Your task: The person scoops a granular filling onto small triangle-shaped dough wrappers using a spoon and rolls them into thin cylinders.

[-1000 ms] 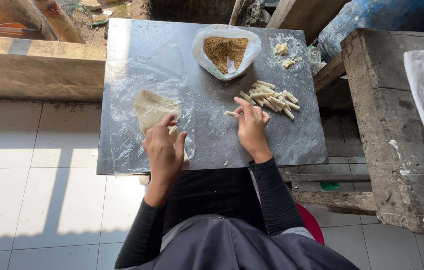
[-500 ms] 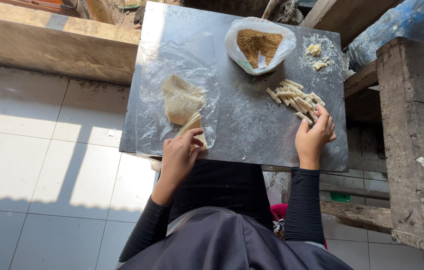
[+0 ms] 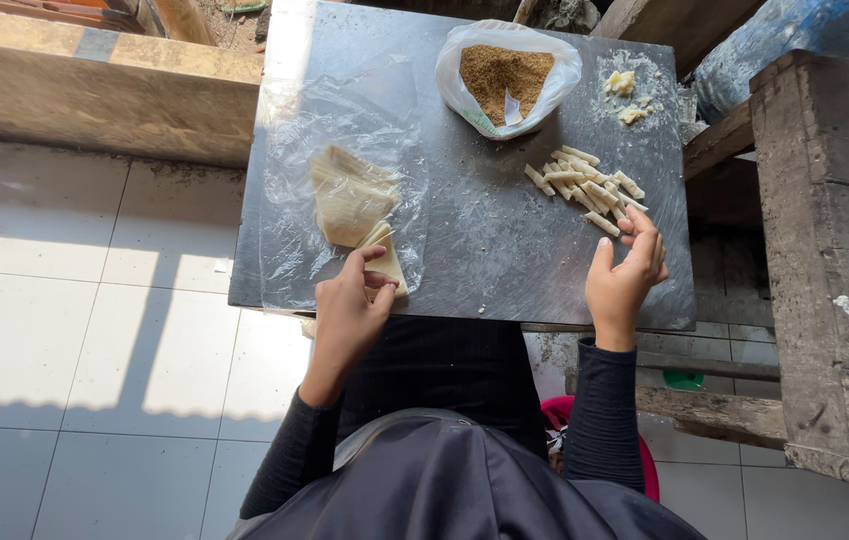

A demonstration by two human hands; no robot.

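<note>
The left hand [image 3: 353,305] has its grip closed in a pinch on the near corner of a thin pale wrapper sheet [image 3: 386,262], which lies at the edge of a small stack of wrapper sheets [image 3: 348,195] just beyond the fingertips. Both rest on a clear plastic film [image 3: 345,110] spread over the grey tabletop [image 3: 490,235]. The right hand [image 3: 627,275] hovers with its grip loose and open, fingers curled and holding nothing, just short of the pile of rolled pastry sticks [image 3: 585,182], which sits a little past and to the inside of its fingertips. Farther out from both hands stands a plastic bag of brown crumbly filling [image 3: 507,75], with a small heap of pale dough scraps [image 3: 627,95] beside it. The risks seem to lie mostly at the left pinch: the sheet looks thin enough to tear if it is pulled while stuck to the sheet under it, and two sheets may well lift together. The slack film beneath could drag along with the sheet and shift the stack toward the near edge of the tabletop, which lies close under the wrist. On the other side, a careless sweep of the open right hand could scatter the rolled sticks, and those nearest the fingers might unroll or roll toward the edge.
</note>
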